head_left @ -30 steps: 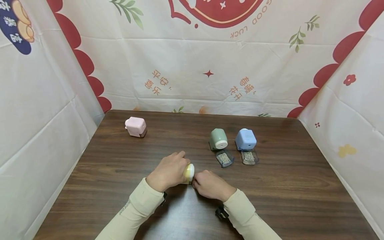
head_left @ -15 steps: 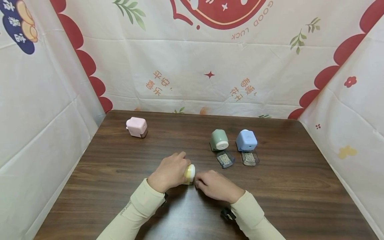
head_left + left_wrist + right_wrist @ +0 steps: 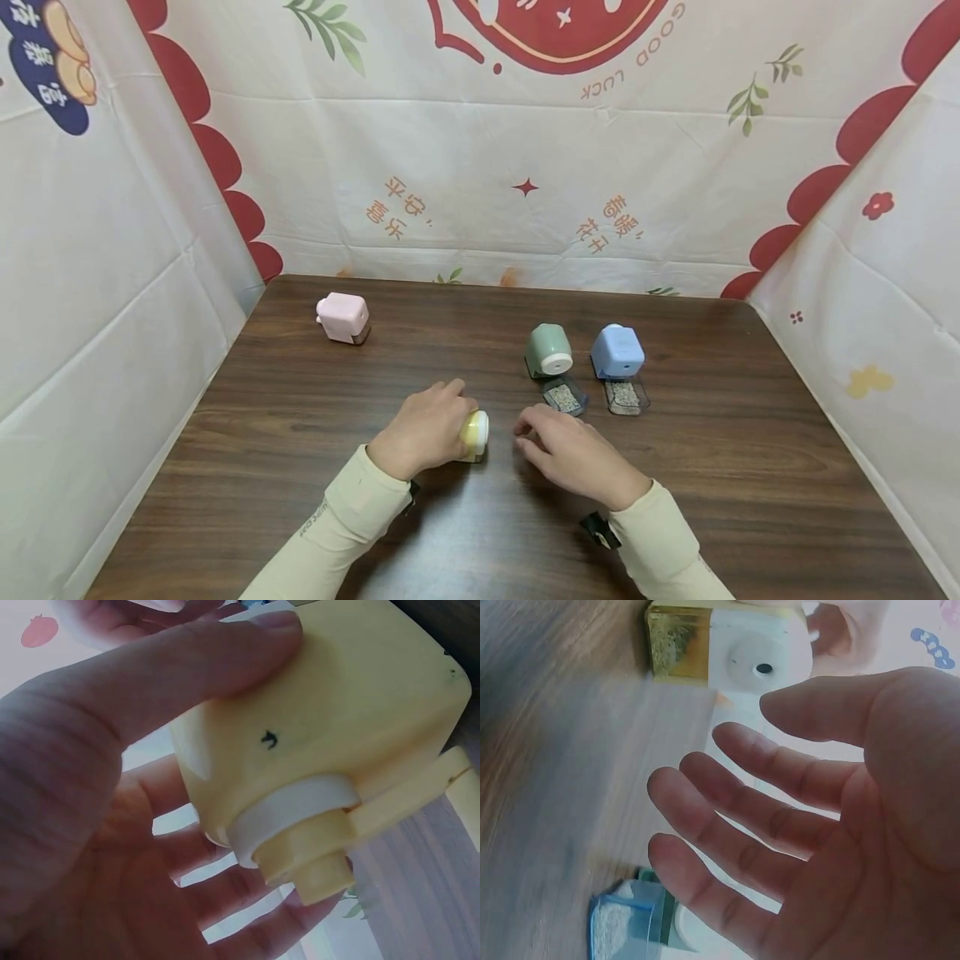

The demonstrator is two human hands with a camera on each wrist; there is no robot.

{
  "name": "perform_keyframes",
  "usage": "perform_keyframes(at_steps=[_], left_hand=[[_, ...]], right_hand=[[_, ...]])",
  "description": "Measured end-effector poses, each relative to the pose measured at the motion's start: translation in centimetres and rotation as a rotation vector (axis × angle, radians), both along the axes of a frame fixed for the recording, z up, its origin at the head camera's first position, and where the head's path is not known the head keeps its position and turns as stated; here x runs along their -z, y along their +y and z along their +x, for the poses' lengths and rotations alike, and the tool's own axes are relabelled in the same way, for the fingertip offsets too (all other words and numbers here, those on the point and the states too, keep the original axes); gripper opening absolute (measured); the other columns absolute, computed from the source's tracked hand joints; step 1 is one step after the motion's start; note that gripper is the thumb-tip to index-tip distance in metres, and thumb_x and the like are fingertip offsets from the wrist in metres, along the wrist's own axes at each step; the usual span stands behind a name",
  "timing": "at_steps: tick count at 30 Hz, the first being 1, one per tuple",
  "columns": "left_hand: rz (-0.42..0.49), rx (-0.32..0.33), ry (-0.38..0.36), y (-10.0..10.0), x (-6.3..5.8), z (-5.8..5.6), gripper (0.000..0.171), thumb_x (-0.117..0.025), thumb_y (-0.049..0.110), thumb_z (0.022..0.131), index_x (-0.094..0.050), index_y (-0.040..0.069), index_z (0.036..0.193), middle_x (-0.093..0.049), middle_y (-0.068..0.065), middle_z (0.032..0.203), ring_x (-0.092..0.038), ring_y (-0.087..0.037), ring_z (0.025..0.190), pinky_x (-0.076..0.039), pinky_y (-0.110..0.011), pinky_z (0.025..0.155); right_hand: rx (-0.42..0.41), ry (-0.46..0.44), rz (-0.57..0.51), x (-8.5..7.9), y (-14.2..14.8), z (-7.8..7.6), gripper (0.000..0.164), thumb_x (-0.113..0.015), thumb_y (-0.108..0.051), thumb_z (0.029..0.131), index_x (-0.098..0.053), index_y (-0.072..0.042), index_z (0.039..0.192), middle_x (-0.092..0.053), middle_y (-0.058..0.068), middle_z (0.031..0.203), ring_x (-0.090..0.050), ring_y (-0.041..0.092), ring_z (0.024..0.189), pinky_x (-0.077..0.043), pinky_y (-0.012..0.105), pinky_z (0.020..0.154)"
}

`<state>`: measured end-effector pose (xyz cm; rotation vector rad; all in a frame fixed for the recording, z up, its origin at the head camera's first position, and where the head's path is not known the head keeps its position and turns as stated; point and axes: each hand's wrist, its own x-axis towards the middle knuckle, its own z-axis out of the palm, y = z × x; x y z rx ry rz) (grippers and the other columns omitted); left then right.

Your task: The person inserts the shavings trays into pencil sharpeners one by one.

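Near the middle of the table, my left hand point(image 3: 426, 427) grips a yellow crank pencil sharpener point(image 3: 475, 433). The left wrist view shows the thumb lying along the sharpener's side and the other fingers behind it, with the crank point(image 3: 405, 796) folded out beside the body. Its white front point(image 3: 739, 652), with a dark pencil hole, faces my right hand in the right wrist view. Below that front, an amber see-through drawer point(image 3: 679, 645) holds shavings. My right hand point(image 3: 577, 457) is held apart from the sharpener, to its right, fingers loosely bent with nothing in them.
Beyond my right hand stand a green sharpener point(image 3: 547, 343) and a blue sharpener point(image 3: 617, 350). Their drawers, one by the green point(image 3: 564, 397) and one by the blue point(image 3: 624, 395), stick out with shavings inside. A pink sharpener point(image 3: 343, 317) stands at the back left.
My right hand has drawn away from the yellow pencil sharpener's front to the right, and its fingers have loosened. The left hand still grips the sharpener in the same place.
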<state>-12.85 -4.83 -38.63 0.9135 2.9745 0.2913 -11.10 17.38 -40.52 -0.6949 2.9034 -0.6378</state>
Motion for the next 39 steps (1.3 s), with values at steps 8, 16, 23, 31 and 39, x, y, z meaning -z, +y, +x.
perform_keyframes(at_steps=[8, 16, 23, 31, 39], left_hand=[[-0.033, 0.030, 0.008, -0.1, 0.0, 0.0, 0.039, -0.082, 0.034, 0.067, -0.071, 0.013, 0.098, -0.062, -0.004, 0.090, -0.056, -0.023, 0.078, -0.054, -0.041, 0.057], [-0.087, 0.121, 0.121, -0.5, 0.0, 0.2, 0.034, -0.081, 0.033, 0.072, -0.068, 0.012, 0.094, -0.065, -0.002, 0.088, -0.058, -0.022, 0.076, -0.055, -0.038, 0.059], [-0.150, 0.151, 0.167, -0.8, -0.7, -0.5, 0.024, -0.077, 0.018, 0.072, -0.066, 0.011, 0.092, -0.067, -0.003, 0.088, -0.060, -0.025, 0.077, -0.056, -0.042, 0.062], [-0.196, 0.111, 0.255, -2.0, -1.7, -2.6, 0.028, -0.077, 0.019, 0.072, -0.067, 0.009, 0.096, -0.070, -0.006, 0.090, -0.062, -0.028, 0.069, -0.055, -0.041, 0.058], [-0.211, 0.062, 0.305, -3.8, -3.1, -5.9, 0.030, -0.076, 0.019, 0.076, -0.066, 0.008, 0.102, -0.070, -0.007, 0.097, -0.063, -0.028, 0.078, -0.054, -0.043, 0.059]], right_hand=[[0.023, 0.011, 0.015, -0.1, 0.9, 0.3, 0.012, -0.060, -0.025, 0.093, -0.066, -0.020, 0.102, -0.063, -0.011, 0.095, -0.058, 0.004, 0.082, -0.055, 0.035, 0.071], [0.036, 0.000, 0.037, 0.2, 1.3, 0.3, 0.010, -0.060, -0.026, 0.093, -0.065, -0.022, 0.101, -0.063, -0.010, 0.096, -0.058, 0.004, 0.083, -0.055, 0.035, 0.071], [0.035, 0.005, 0.038, 0.4, 1.5, 0.4, 0.011, -0.060, -0.026, 0.092, -0.065, -0.022, 0.101, -0.063, -0.010, 0.095, -0.058, 0.004, 0.083, -0.055, 0.035, 0.072], [0.026, -0.010, 0.034, 0.6, 1.7, 0.6, 0.012, -0.060, -0.026, 0.092, -0.065, -0.021, 0.102, -0.064, -0.009, 0.098, -0.059, 0.004, 0.085, -0.056, 0.036, 0.073], [0.027, -0.012, 0.030, 0.8, 1.8, 0.5, 0.011, -0.061, -0.026, 0.092, -0.065, -0.021, 0.101, -0.063, -0.010, 0.095, -0.059, 0.004, 0.083, -0.055, 0.035, 0.071]])
